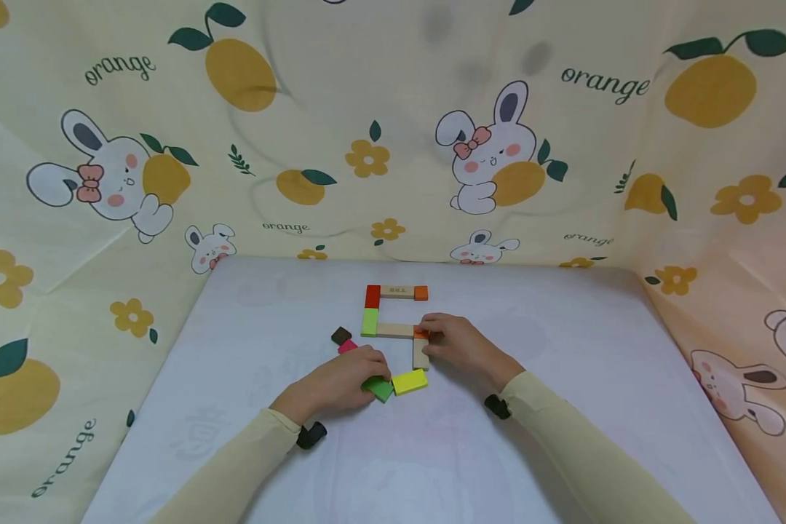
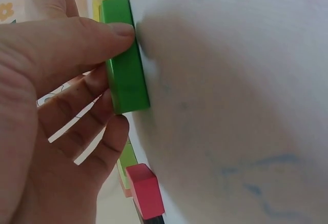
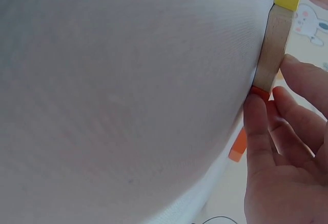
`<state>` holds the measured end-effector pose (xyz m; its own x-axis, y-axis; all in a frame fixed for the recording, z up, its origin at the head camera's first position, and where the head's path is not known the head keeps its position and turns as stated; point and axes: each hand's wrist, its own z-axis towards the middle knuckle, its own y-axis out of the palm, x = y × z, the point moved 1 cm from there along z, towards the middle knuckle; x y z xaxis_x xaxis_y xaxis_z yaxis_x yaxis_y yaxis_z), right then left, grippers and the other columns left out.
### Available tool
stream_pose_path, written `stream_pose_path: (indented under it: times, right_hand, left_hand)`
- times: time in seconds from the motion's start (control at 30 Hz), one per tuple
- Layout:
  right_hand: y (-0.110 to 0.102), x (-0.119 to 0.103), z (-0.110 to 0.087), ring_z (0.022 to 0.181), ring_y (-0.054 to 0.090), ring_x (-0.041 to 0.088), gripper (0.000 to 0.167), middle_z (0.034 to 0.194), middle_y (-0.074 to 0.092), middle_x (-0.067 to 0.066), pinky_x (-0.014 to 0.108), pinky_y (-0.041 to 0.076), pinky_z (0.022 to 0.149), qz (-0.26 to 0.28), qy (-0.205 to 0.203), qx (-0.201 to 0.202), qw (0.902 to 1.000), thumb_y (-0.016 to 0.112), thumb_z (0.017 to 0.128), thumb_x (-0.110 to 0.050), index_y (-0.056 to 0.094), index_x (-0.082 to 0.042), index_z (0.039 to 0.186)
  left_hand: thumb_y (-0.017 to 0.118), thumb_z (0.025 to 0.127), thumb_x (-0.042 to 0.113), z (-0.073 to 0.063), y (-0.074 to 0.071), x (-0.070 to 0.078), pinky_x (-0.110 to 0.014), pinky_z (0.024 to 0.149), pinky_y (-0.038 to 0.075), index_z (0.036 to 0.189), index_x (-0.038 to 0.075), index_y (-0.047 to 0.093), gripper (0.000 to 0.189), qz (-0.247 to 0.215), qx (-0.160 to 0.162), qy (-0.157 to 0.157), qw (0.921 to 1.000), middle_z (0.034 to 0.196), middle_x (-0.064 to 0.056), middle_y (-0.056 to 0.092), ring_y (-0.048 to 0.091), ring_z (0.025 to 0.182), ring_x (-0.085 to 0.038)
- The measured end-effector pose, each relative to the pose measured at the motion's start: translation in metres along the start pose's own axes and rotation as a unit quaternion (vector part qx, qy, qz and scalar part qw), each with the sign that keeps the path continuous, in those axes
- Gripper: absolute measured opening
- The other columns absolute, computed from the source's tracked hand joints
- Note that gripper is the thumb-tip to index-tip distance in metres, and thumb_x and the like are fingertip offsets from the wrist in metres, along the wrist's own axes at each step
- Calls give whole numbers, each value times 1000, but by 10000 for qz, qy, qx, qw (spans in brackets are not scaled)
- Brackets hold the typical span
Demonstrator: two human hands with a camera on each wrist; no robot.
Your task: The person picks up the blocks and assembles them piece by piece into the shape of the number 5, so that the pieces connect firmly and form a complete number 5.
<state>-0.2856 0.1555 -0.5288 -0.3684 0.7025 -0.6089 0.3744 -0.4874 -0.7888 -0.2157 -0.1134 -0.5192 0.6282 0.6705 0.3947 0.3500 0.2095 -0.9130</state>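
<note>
My left hand [image 1: 343,378] pinches a green block [image 2: 125,60] at the lower left of a figure of blocks. In the left wrist view the thumb lies across its side, with fingers behind. The green block's corner is by a yellow block [image 1: 410,382]. At the figure's right corner, my right hand [image 1: 465,346] pinches a small orange block [image 3: 261,92]. One fingertip is beside the plain wooden block [image 3: 274,47] that runs from there toward the yellow one. Another wooden block [image 1: 394,331] extends left from the orange block.
Farther back are a light green block [image 1: 370,322], a red block [image 1: 372,296], a wooden block with markings [image 1: 397,292] and a second orange block [image 1: 421,292]. A dark brown block [image 1: 341,335] and a pink-red block [image 1: 348,346] lie left, near my left hand.
</note>
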Motion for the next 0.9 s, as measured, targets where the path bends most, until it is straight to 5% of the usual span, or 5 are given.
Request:
stream_pose_path:
  times: [0.3, 0.57, 0.7, 0.9]
  right_hand:
    - [2, 0, -1, 128, 62, 27, 49, 151, 61, 10, 43, 54, 107, 143, 15, -14, 9999, 84, 97, -15, 71, -7, 144]
    - [1, -2, 0, 136, 59, 31, 49, 154, 59, 12, 47, 51, 111, 60, -21, -32, 10000, 84, 98, -16, 70, -7, 144]
    - [0, 0, -1, 126, 62, 27, 46, 147, 63, 9, 45, 54, 108, 67, -53, 12, 10000, 84, 97, -15, 73, -8, 141]
    - [0, 2, 1, 121, 61, 24, 45, 145, 64, 7, 45, 54, 106, 33, -136, 0, 9999, 84, 97, -15, 73, -8, 140]
  left_hand:
    - [83, 94, 20, -6, -2, -5, -29, 101, 53, 127, 19, 79, 34, -196, 227, -123, 9995, 130, 5, 62, 52, 124, -15]
    - [86, 93, 14, -19, -40, -28, -41, 103, 55, 126, 12, 79, 35, -88, 1050, -748, 9916, 128, -2, 66, 54, 125, -24]
    - [87, 93, 14, -22, -45, -42, -40, 102, 55, 125, 13, 80, 33, 365, 957, -931, 9904, 124, -3, 69, 54, 122, -25]
    - [85, 94, 15, -18, -30, -54, -40, 105, 52, 129, 18, 79, 35, 667, 742, -1064, 9893, 127, -1, 68, 52, 126, -25]
